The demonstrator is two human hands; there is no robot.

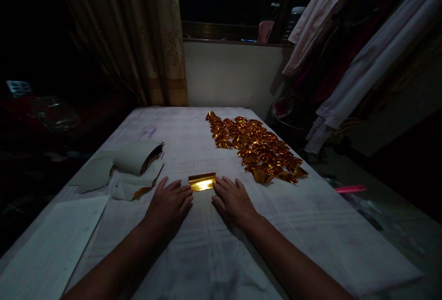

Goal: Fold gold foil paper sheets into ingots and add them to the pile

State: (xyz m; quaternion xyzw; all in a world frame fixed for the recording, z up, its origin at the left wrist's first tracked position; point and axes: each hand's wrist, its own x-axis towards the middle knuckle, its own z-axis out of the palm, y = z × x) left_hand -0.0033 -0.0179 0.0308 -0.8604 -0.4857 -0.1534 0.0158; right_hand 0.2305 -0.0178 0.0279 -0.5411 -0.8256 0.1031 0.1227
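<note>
A small rectangle of shiny gold foil paper (202, 182), seemingly folded or rolled along its long edges, lies on the tablecloth between my hands. My left hand (170, 199) rests palm down at its left end, fingers stretched out and their tips at the foil's edge. At the right end my right hand (234, 198) lies in much the same way, fingers extended and fingertips touching or nearly touching the foil. Beyond my right hand spreads a pile of folded gold foil pieces (255, 145). Left of my left hand lie curled sheets (133, 157) with pale backs and gold undersides.
The table (304, 235) wears a pale checked cloth. A large white sheet (51, 244) covers its near left corner. Behind stand a curtain (148, 37) and a sill with a pink cup (265, 32). Clothes (373, 55) hang at right, above a pink-handled object (350, 189).
</note>
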